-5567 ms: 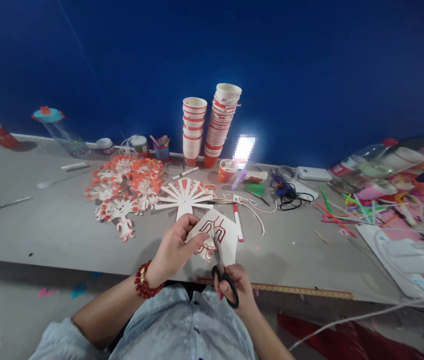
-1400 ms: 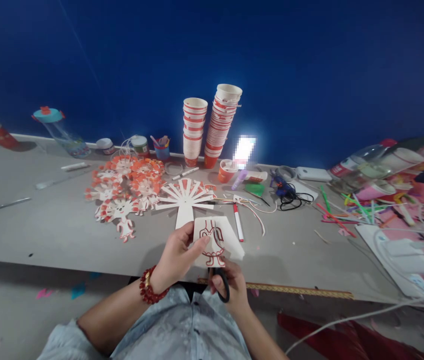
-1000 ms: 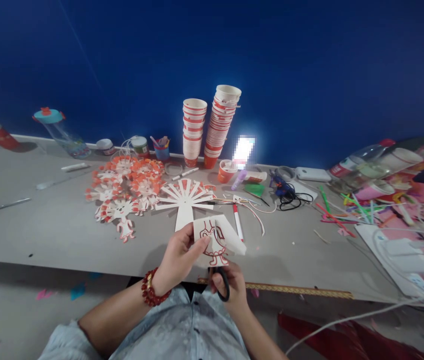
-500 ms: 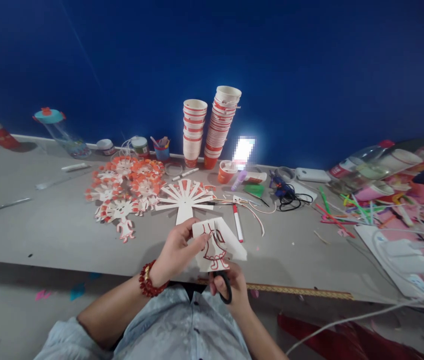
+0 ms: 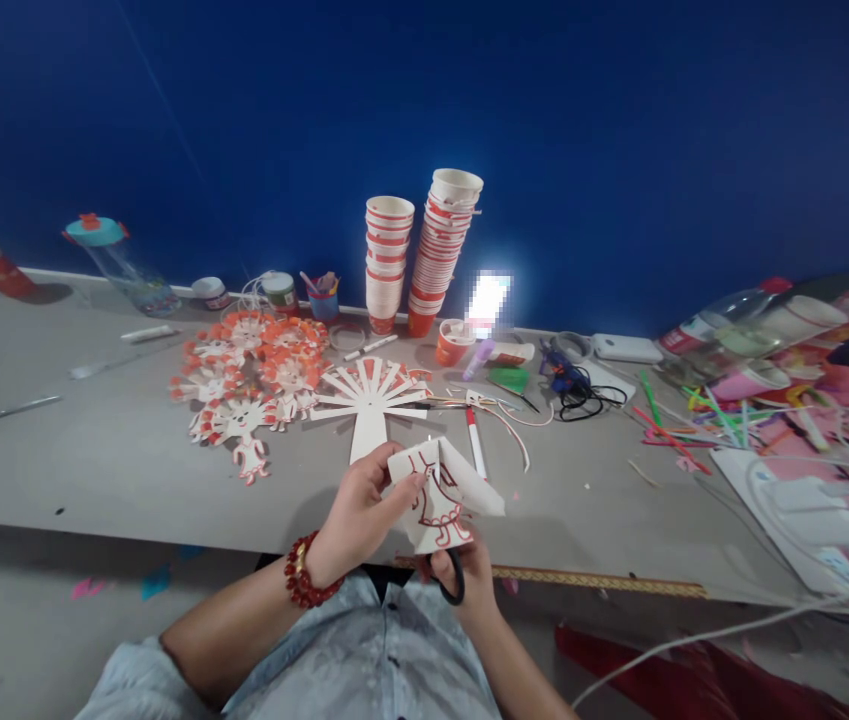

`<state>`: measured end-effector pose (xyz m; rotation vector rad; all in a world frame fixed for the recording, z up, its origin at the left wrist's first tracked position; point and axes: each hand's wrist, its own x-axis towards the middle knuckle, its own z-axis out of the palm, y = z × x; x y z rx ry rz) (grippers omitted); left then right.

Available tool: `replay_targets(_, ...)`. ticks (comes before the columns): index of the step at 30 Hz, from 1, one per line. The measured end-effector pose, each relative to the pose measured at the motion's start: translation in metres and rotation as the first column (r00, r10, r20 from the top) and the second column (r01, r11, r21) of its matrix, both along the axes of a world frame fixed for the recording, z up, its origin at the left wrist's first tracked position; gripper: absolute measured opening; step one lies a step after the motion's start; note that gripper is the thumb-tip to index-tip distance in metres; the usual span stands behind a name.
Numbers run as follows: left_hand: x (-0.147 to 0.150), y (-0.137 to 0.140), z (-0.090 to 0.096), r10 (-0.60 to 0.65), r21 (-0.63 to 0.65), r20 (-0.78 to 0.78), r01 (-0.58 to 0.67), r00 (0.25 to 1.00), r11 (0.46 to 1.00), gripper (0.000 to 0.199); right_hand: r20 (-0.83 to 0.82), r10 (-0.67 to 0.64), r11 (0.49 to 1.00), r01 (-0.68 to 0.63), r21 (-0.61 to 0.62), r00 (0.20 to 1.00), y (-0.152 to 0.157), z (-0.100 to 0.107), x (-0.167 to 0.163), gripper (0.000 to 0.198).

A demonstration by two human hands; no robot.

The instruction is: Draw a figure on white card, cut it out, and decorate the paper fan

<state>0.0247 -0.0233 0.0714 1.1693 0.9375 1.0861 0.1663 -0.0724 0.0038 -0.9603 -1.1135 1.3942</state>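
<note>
My left hand, with a red bead bracelet on the wrist, pinches the left edge of a piece of white paper. A figure in a dress is drawn on it in dark red lines. My right hand grips black-handled scissors below the paper. Most of the blades are hidden behind the sheet, with a tip showing near its top edge. A part of the paper at the right bends away from the drawing. Just beyond my hands lies a white paper cutout with fanned strips.
Orange-and-white paper figures lie in a heap at the left. Two tall stacks of paper cups stand by the blue wall. A red-and-white marker, coiled black cable and coloured sticks lie to the right. Another pair of scissors rests far left.
The paper has shifted slightly right and toward me in my left hand. Its loose right part has swung a little further outward. My right hand keeps the scissors in nearly the same place.
</note>
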Motion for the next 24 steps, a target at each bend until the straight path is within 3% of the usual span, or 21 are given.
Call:
replay_targets(18, 0.002, -0.004, -0.005, 0.020, -0.064, 0.034, -0.017, 0.999, 0.998, 0.028, 0.045, -0.023, 0.999, 0.020, 0.050, 0.999, -0.001, -0.009, 0.003, 0.056)
replay_targets(24, -0.010, 0.011, 0.009, 0.006, 0.081, -0.057, -0.001, 0.998, 0.997, 0.025, 0.064, 0.027, 0.999, -0.029, 0.040, 0.998, 0.002, 0.005, 0.009, 0.055)
